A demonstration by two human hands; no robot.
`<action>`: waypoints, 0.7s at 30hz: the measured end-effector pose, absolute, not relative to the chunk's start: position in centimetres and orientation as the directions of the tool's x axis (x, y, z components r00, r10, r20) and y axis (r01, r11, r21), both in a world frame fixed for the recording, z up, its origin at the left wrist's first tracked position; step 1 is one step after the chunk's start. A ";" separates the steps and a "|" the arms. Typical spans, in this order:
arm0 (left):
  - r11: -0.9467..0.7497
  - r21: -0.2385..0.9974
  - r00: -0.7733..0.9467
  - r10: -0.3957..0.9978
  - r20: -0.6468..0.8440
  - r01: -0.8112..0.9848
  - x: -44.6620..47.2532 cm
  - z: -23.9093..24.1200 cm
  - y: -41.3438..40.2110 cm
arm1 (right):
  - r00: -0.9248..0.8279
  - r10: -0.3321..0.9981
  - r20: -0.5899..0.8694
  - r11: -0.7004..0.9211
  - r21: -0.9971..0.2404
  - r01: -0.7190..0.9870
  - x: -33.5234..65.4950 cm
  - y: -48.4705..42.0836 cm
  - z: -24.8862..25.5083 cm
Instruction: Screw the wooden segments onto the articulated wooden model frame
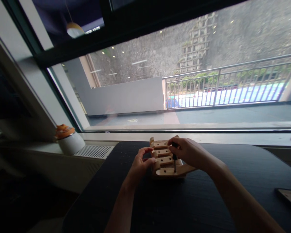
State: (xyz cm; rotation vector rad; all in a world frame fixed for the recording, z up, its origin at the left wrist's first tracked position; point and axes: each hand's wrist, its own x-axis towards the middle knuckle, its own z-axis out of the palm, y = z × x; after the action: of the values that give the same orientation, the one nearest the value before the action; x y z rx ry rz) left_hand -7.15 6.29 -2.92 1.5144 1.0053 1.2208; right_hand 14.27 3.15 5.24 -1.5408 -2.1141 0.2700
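Note:
A wooden slatted piece (163, 160) with dark screws in its slats lies on the dark table in front of me. My left hand (142, 161) grips its left edge between thumb and fingers. In my right hand (185, 150) is a screwdriver (174, 157) with a dark handle, held upright. The screwdriver's tip meets a screw in the nearest slat. A wooden arm (187, 169) sticks out to the right from that slat, partly under my right wrist. My right hand hides the right ends of the farther slats.
The dark table (223, 181) has rounded corners and meets the window sill (220, 139). A white pot (71, 142) with an orange top stands on the left ledge beside a vent grille (94, 151). A dark-edged flat object (289, 197) lies at the right.

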 end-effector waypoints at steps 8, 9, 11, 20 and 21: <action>-0.304 0.952 0.321 0.907 0.272 0.050 -7.7 -3.1 6.8 | -0.226 0.929 0.294 0.340 -0.436 0.833 14.3 3.2 5.0; -0.310 0.949 0.326 0.904 0.275 0.060 -7.7 -3.1 6.9 | -0.227 0.929 0.293 0.341 -0.437 0.833 14.3 3.2 5.0; -0.311 0.949 0.343 0.899 0.273 0.060 -7.9 -3.2 7.0 | -0.229 0.928 0.294 0.345 -0.441 0.829 14.3 3.3 5.0; -0.369 0.927 0.379 0.870 0.316 0.073 -8.2 -3.6 7.4 | -0.229 0.925 0.304 0.349 -0.439 0.828 14.4 3.3 4.7; -0.374 0.924 0.381 0.868 0.319 0.078 -8.2 -3.6 7.5 | -0.229 0.924 0.306 0.351 -0.440 0.827 14.4 3.4 4.7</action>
State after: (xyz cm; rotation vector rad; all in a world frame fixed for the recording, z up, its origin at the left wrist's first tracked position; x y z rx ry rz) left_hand -8.22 7.46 -3.59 1.7362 0.8353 1.0957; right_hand 14.38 3.39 4.71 -1.5205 -2.1048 0.2496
